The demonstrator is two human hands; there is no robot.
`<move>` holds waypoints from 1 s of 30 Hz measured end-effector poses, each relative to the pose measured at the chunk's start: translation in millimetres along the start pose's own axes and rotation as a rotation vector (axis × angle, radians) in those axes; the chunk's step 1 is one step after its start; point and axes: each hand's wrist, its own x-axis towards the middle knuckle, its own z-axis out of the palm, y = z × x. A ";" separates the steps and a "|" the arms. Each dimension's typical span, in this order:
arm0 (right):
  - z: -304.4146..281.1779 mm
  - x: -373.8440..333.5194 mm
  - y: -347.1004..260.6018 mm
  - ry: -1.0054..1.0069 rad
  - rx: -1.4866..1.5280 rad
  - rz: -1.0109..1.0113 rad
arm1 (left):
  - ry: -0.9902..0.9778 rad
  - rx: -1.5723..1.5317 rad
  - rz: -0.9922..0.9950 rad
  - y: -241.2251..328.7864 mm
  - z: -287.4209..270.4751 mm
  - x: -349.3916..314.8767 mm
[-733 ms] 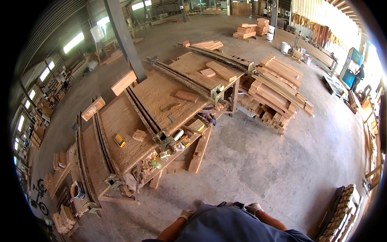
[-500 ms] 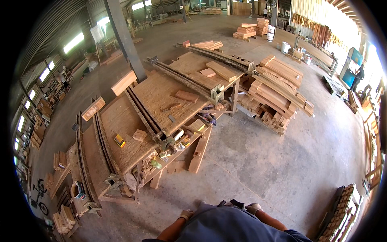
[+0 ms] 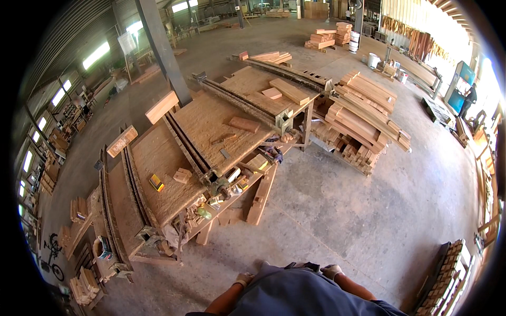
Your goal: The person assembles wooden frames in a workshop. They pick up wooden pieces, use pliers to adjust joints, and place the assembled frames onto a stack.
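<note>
Standing on a concrete floor [image 3: 337, 216], I have both hands low at my waist, the left hand [image 3: 244, 279] at one side of my dark blue shirt [image 3: 311, 295] and the right hand [image 3: 331, 272] at the other, each in what looks like a pale glove. Neither visibly holds anything; I cannot tell whether the fingers are spread, pressed together or pinching cloth. A dark item [image 3: 304, 266] of unclear kind sits at the shirt's front edge, between my hands. For this stance, I'd judge, loose wrists, tucked elbows and level shoulders serve best. Ahead and left of my left hand stands the bench [image 3: 203, 129], crossed by long metal clamps [image 3: 185, 145], with a yellow box [image 3: 156, 183] and a wood block [image 3: 182, 176] on top. A slanting plank [image 3: 261, 197] sticks out below its near edge and could catch a shin. Stacked boards [image 3: 353, 124] lie well ahead of my right hand; small wood pieces [image 3: 445, 279] are piled off to its right.
</note>
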 end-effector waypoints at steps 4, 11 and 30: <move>-0.3 0.1 -0.3 0.008 -0.009 -0.004 | -0.013 -0.057 -0.006 3.4 -3.3 -3.9; 3.1 13.7 7.3 0.022 -0.039 -0.009 | 0.004 -0.010 -0.006 -1.3 -2.5 0.9; -2.9 -12.2 -11.6 0.020 -0.090 -0.023 | -0.054 0.045 0.010 4.5 -8.8 -5.8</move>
